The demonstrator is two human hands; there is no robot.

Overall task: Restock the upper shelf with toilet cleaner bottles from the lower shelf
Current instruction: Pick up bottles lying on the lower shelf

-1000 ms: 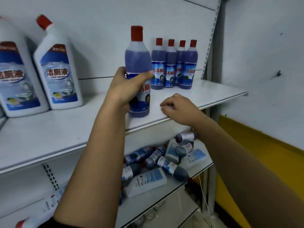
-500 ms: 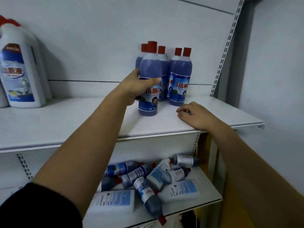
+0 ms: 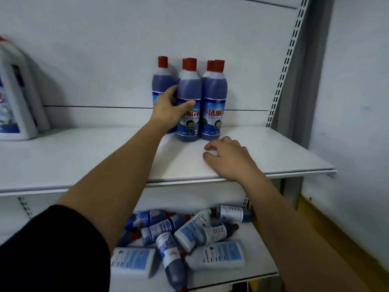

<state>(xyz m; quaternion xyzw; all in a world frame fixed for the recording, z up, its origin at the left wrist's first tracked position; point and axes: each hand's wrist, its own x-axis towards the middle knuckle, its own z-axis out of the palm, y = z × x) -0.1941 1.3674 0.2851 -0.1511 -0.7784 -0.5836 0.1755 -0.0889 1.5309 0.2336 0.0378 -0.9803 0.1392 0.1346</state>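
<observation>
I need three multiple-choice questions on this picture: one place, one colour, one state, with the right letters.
1. Where does the right hand rest? A. on the upper shelf B. on the floor C. on a box
2. What colour are the caps of the upright blue bottles? A. green B. yellow C. red
3. What does the left hand do? A. hangs free B. grips the front blue bottle C. presses the wall
Answers: 1 A, it lies on that shelf; 2 C, every cap is red; 3 B, its thumb crosses the bottle.
</observation>
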